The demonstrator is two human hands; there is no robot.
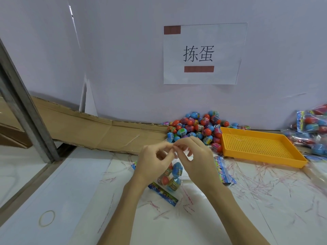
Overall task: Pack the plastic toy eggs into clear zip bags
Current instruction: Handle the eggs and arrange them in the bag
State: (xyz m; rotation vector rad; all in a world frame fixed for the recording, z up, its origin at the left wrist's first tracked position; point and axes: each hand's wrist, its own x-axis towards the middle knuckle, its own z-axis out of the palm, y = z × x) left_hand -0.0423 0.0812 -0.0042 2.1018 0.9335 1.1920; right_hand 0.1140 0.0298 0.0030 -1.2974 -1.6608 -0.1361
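Glossy oval eggs (174, 175) in crinkly clear bag (169, 187), both hands (177, 156) pinching its top

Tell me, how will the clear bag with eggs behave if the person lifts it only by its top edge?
The clear bag looks thin and crinkled, so it would probably hang limp, not stiff. The eggs inside are round and loose, so they would likely slide to the bottom. Both hands pinch the top edge, left hand, right hand; the film may be slippery.
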